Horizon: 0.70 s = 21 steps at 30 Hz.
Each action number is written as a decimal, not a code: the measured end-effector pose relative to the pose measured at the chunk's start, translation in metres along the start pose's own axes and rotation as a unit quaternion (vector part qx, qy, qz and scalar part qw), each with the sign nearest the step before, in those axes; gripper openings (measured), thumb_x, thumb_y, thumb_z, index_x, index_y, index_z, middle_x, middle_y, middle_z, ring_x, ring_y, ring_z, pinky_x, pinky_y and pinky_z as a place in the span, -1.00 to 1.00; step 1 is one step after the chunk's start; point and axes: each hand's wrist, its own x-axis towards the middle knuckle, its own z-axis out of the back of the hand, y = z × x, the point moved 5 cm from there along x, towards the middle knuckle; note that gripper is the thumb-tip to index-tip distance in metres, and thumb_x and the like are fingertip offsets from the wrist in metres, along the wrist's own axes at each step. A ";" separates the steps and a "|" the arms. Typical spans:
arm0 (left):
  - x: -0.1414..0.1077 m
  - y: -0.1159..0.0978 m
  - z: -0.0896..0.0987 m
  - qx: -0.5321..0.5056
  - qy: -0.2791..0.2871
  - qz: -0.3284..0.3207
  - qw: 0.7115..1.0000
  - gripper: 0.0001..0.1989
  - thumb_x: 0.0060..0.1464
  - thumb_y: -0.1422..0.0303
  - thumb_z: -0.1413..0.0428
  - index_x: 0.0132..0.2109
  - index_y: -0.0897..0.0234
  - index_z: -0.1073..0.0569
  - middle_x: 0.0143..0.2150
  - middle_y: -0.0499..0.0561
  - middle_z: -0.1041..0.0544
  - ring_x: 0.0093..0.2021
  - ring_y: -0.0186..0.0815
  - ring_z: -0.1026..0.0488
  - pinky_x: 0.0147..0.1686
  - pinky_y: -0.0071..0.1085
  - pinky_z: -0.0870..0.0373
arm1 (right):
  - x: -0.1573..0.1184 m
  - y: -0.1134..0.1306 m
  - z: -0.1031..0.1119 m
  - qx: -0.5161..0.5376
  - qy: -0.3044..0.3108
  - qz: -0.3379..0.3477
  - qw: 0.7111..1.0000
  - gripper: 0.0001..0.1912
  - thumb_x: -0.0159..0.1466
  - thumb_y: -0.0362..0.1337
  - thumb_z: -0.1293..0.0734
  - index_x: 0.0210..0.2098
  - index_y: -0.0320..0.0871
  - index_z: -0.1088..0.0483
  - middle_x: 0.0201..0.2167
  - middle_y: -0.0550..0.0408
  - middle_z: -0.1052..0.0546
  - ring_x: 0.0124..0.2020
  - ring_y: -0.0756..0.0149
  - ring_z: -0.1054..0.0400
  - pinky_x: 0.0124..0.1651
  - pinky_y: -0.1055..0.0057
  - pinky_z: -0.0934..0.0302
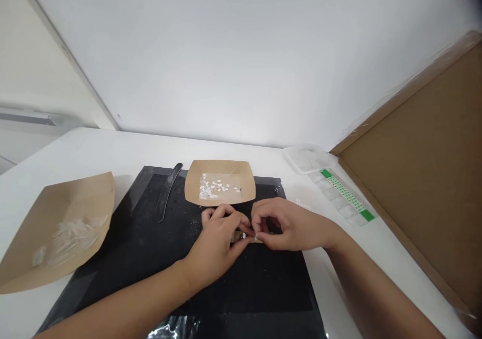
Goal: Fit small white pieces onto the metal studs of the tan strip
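Observation:
Over the middle of a black mat (263,284), my left hand (224,231) is closed, its thumb and fingers pinching around a small whitish piece (244,235). My right hand (280,223) meets it from the right, thumb and fingertips pinched together at a tiny pale bit beside the left fingertips. A thin tan strip shows below the fingertips; the fingers cover most of it. Just behind my hands stands a brown paper tray (191,184) holding several small white oval pieces.
A larger brown tray (88,188) with clear plastic pieces is at left. A dark curved file (167,193) lies on the mat. At right are a clear lidded box (307,159), a green-and-white labelled strip (347,194) and a cardboard box (414,153). A white wall stands behind.

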 end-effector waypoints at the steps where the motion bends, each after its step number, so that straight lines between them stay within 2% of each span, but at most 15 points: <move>1: 0.000 0.000 0.000 0.000 -0.001 -0.001 1.000 -0.81 0.26 0.48 -0.30 -0.06 0.09 -0.54 -0.09 -0.17 -0.71 0.04 -0.14 -0.44 0.00 -0.15 -0.01 | 0.001 -0.001 -0.001 0.003 0.005 -0.004 1.000 -0.87 0.24 -0.48 -0.40 -0.32 -0.12 -0.47 -0.30 0.18 -0.54 -0.34 0.39 -0.42 -0.29 0.47 -0.28; 9: 0.001 0.002 0.000 -0.004 -0.003 0.007 1.000 -0.82 0.22 0.38 -0.39 -0.08 0.10 -0.58 -0.11 -0.13 -0.70 0.04 -0.14 -0.47 0.01 -0.15 -0.03 | 0.001 -0.010 0.000 -0.001 0.005 -0.007 1.000 -0.96 0.30 -0.37 -0.41 -0.28 -0.12 -0.51 -0.31 0.17 -0.56 -0.30 0.36 -0.40 -0.24 0.43 -0.27; 14: 0.002 0.002 0.001 0.009 -0.013 0.005 1.000 -0.83 0.21 0.39 -0.40 -0.11 0.10 -0.59 -0.12 -0.14 -0.70 0.02 -0.16 -0.50 0.00 -0.15 -0.03 | 0.002 -0.013 -0.001 0.004 0.015 -0.001 1.000 -0.92 0.26 -0.43 -0.41 -0.28 -0.12 -0.52 -0.32 0.19 -0.56 -0.31 0.37 -0.37 -0.23 0.43 -0.26; 21: 0.002 0.000 0.001 0.015 -0.010 0.001 1.000 -0.83 0.22 0.39 -0.39 -0.12 0.11 -0.55 -0.12 -0.18 -0.72 0.04 -0.15 -0.50 0.02 -0.12 -0.02 | 0.003 -0.018 -0.004 0.012 0.030 -0.009 0.999 -0.94 0.27 -0.40 -0.41 -0.29 -0.13 -0.51 -0.32 0.21 -0.55 -0.33 0.39 -0.34 -0.27 0.44 -0.23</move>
